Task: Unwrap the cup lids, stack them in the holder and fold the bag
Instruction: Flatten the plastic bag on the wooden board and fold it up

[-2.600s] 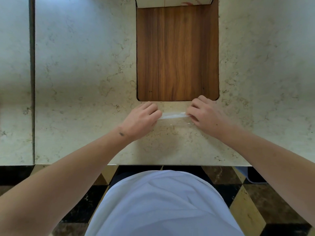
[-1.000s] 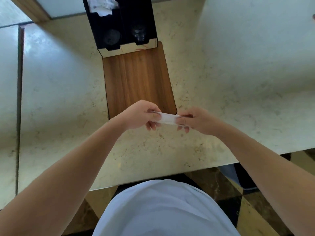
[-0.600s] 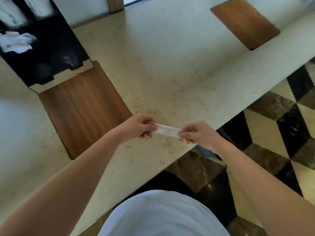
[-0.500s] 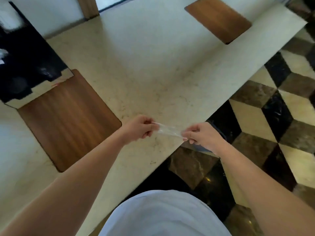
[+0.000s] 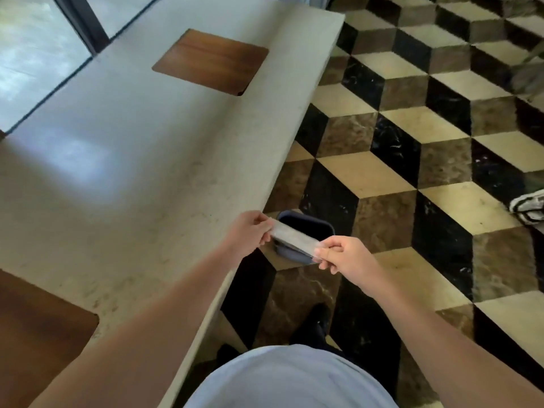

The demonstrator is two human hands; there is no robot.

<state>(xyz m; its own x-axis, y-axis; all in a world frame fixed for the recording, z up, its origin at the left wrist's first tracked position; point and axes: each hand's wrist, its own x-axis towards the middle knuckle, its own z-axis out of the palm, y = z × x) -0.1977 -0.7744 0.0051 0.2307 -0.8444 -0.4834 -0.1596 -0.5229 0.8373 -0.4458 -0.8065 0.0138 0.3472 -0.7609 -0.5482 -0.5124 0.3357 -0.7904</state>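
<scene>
Just past the counter (image 5: 141, 178) edge, the left hand (image 5: 247, 234) and right hand (image 5: 341, 256) each pinch an end of the folded bag (image 5: 294, 239) above a bin (image 5: 306, 231), so folding looks finished; next, probably dropping it in.

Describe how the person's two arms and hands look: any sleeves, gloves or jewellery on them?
Both forearms are bare all the way into the frame, with no sleeve showing. The left hand and the right hand wear no gloves, and no ring, watch or bracelet shows. Below, the person wears a light blue top.
</scene>
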